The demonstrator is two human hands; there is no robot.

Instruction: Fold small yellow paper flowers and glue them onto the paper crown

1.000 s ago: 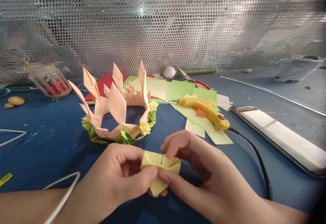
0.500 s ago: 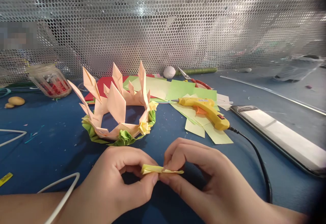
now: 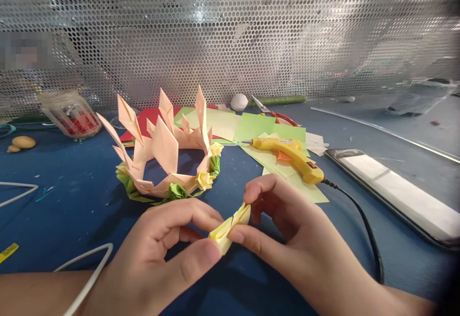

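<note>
A small folded piece of yellow paper (image 3: 230,227) is held up between my two hands, tilted with its right end higher. My left hand (image 3: 161,249) pinches its lower left end between thumb and forefinger. With thumb and fingertips, my right hand (image 3: 287,229) grips the upper right end. Just beyond my hands stands a peach paper crown (image 3: 165,148) with tall pointed folds. Green folded leaves (image 3: 178,191) and yellow paper flowers (image 3: 204,180) run along its lower edge, partly hidden behind my left hand.
A yellow glue gun (image 3: 287,150) lies on green paper sheets (image 3: 255,126), its black cord running right. A phone (image 3: 395,186) is farther right. Scissors (image 3: 276,114) and a white ball (image 3: 239,101) lie behind. A jar (image 3: 70,114) stands left; a white cable (image 3: 89,277) crosses my left forearm.
The folded yellow paper has tipped from nearly level to slanting, its right end raised and more of its face showing. My right hand has moved up and its fingers have shifted on the paper.
</note>
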